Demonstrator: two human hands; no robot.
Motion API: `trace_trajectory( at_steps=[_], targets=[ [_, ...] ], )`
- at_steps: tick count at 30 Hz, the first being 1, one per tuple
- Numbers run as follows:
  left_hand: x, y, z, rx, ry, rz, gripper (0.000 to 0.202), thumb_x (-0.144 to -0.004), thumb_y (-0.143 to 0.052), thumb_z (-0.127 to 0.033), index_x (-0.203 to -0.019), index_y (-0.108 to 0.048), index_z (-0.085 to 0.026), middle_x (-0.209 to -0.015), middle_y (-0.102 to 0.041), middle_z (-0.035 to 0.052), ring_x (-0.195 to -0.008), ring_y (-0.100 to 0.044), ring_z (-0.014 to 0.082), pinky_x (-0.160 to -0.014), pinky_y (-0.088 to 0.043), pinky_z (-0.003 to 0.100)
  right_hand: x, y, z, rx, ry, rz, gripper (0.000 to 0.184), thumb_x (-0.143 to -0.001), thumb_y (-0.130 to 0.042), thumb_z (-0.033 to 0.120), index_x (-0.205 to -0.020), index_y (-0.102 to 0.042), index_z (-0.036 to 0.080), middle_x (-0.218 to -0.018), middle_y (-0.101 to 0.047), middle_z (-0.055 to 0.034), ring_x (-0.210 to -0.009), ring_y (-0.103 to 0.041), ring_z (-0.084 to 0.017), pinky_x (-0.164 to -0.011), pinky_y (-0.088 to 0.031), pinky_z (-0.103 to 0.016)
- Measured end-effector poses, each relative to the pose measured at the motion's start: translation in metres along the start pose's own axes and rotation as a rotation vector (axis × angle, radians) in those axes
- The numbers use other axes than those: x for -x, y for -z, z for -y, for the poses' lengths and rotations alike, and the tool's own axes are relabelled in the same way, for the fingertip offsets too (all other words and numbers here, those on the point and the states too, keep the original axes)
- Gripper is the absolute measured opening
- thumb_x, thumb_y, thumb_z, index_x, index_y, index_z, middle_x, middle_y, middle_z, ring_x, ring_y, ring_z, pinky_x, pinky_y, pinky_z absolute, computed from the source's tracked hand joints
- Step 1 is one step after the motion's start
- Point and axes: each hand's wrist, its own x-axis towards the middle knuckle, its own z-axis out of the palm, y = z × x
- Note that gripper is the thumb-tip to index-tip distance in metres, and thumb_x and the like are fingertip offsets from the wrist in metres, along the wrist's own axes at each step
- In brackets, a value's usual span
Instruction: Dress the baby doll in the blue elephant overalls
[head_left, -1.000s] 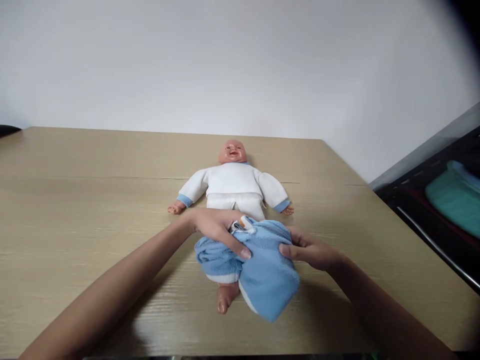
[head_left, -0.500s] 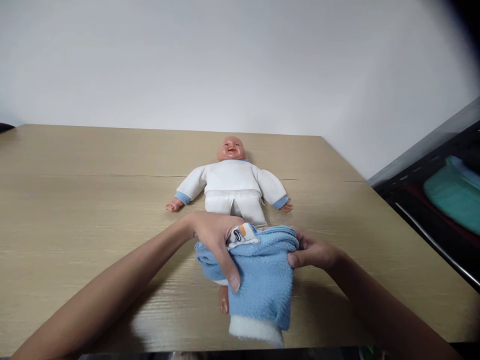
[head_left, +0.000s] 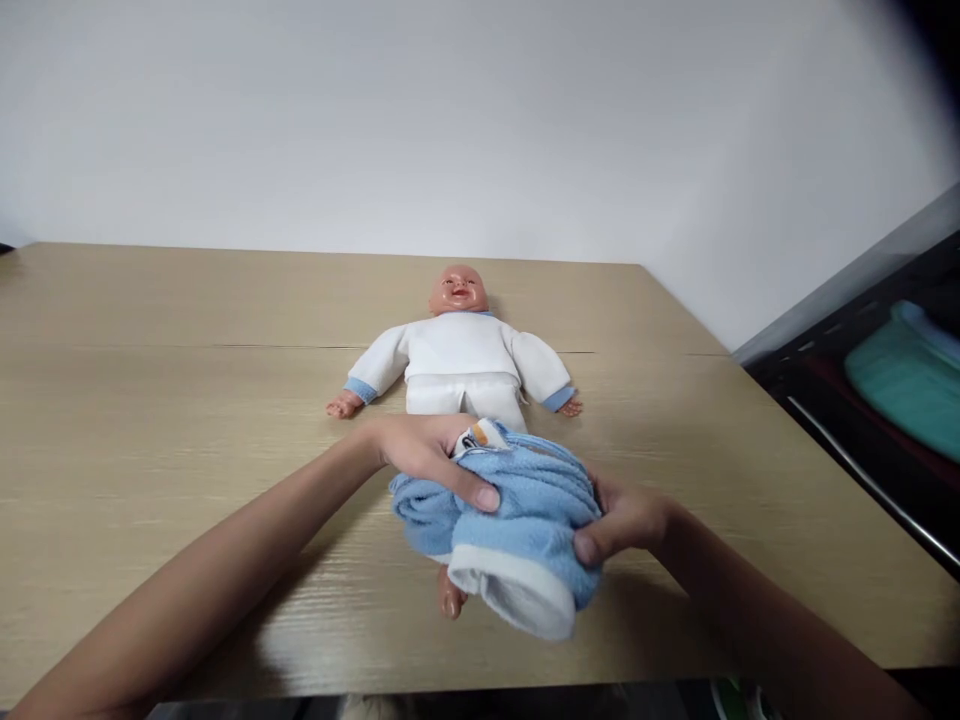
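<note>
A baby doll (head_left: 459, 345) in a white top with blue cuffs and white trousers lies on its back, head away from me. Over its lower legs is a pair of blue fleecy doll trousers (head_left: 517, 540), bunched up, with a white cuff facing me and a printed patch near the top. My left hand (head_left: 439, 460) grips the bunched cloth from the left, thumb across the front. On the right side, my right hand (head_left: 619, 520) pinches the same trousers, its thumb in front. One bare doll foot (head_left: 451, 592) shows at the left; the other is hidden by the cloth.
The doll lies on a light wooden table (head_left: 187, 430) with its near edge just below my hands. A pale wall (head_left: 375, 120) rises behind. To the right stands a dark rack holding folded green cloth (head_left: 904, 375).
The right leg of the blue trousers has been gathered up shorter, and its white cuff has risen and opened towards me. My left thumb has moved up. The view has shifted slightly.
</note>
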Motion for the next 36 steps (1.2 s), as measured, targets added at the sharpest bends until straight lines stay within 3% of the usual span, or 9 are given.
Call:
trace_trajectory(
  at_steps=[3,5,7,14,17,20,24,32,36],
  targets=[
    [0.000,0.001,0.005,0.123,0.048,0.064,0.046,-0.071,-0.099,-0.048,-0.096,-0.080,-0.016,-0.086,-0.080,0.0064,-0.078,-0.075,0.0237,-0.074,-0.065,0.030,-0.001,0.004,-0.014,-0.035,0.059,-0.133,0.066,-0.077,-0.090,0.065,-0.126,-0.076,0.023,-0.110,-0.082,-0.0093,-0.094,-0.078,-0.026,-0.090,-0.064,-0.039],
    [0.000,0.002,0.009,0.194,0.063,0.132,0.056,-0.055,-0.107,-0.042,-0.097,-0.082,-0.015,-0.085,-0.081,0.0075,-0.075,-0.075,0.0255,-0.071,-0.066,0.032,-0.002,0.005,-0.024,-0.069,0.079,-0.221,0.059,-0.077,-0.089,0.068,-0.116,-0.078,0.024,-0.099,-0.081,-0.0069,-0.080,-0.076,-0.024,-0.081,-0.064,-0.037],
    [-0.001,0.002,0.011,0.234,0.043,0.139,0.058,-0.050,-0.109,-0.033,-0.098,-0.083,-0.014,-0.083,-0.081,0.0060,-0.072,-0.075,0.0236,-0.070,-0.066,0.030,-0.003,0.005,-0.031,-0.127,0.081,-0.275,0.053,-0.077,-0.090,0.067,-0.105,-0.080,0.024,-0.090,-0.079,-0.0047,-0.074,-0.073,-0.023,-0.076,-0.063,-0.036],
    [-0.003,-0.001,0.008,0.204,0.035,0.126,0.048,-0.052,-0.109,-0.026,-0.091,-0.083,-0.015,-0.081,-0.081,0.0051,-0.072,-0.074,0.0215,-0.067,-0.066,0.026,-0.012,-0.003,-0.028,-0.346,0.065,-0.289,0.048,-0.070,-0.100,0.057,-0.091,-0.078,0.020,-0.073,-0.067,0.0015,-0.062,-0.056,-0.011,-0.064,-0.054,-0.021],
    [-0.002,0.000,0.007,0.124,0.029,0.038,0.039,-0.055,-0.107,-0.029,-0.080,-0.081,-0.015,-0.077,-0.079,0.0040,-0.069,-0.071,0.0196,-0.065,-0.064,0.025,-0.015,-0.006,-0.022,-0.389,0.080,-0.239,0.043,-0.075,-0.098,0.054,-0.089,-0.077,0.019,-0.071,-0.065,0.0020,-0.059,-0.053,-0.010,-0.059,-0.051,-0.020],
    [0.000,0.001,0.011,0.085,-0.013,-0.045,0.039,-0.062,-0.104,-0.038,-0.081,-0.081,-0.014,-0.083,-0.080,0.0044,-0.079,-0.073,0.0207,-0.080,-0.065,0.028,-0.016,-0.004,-0.016,-0.347,0.125,-0.193,0.039,-0.082,-0.094,0.049,-0.098,-0.077,0.017,-0.076,-0.066,0.0010,-0.061,-0.054,-0.010,-0.061,-0.050,-0.019],
    [0.000,0.001,0.017,0.028,-0.025,-0.090,0.040,-0.071,-0.098,-0.048,-0.087,-0.081,-0.015,-0.092,-0.082,0.0045,-0.090,-0.075,0.0224,-0.097,-0.064,0.034,-0.012,0.002,-0.014,-0.211,0.168,-0.068,0.052,-0.080,-0.094,0.051,-0.113,-0.074,0.016,-0.096,-0.072,-0.0037,-0.075,-0.063,-0.012,-0.070,-0.054,-0.020],
    [-0.002,0.000,0.016,0.061,-0.013,-0.044,0.039,-0.087,-0.086,-0.053,-0.096,-0.079,-0.016,-0.087,-0.079,0.0051,-0.080,-0.071,0.0176,-0.083,-0.064,0.027,-0.015,-0.005,-0.008,-0.134,0.159,0.080,0.048,-0.086,-0.083,0.060,-0.102,-0.072,0.016,-0.074,-0.066,-0.0023,-0.064,-0.061,-0.017,-0.063,-0.053,-0.030],
    [-0.003,0.003,0.021,0.137,-0.047,-0.003,0.037,-0.077,-0.094,-0.048,-0.088,-0.075,-0.018,-0.078,-0.071,0.0028,-0.071,-0.065,0.0165,-0.071,-0.061,0.025,-0.014,-0.015,0.009,-0.055,0.180,-0.024,0.058,-0.086,-0.080,0.064,-0.118,-0.077,0.015,-0.073,-0.068,-0.0023,-0.063,-0.063,-0.020,-0.064,-0.057,-0.034]
  ],
)
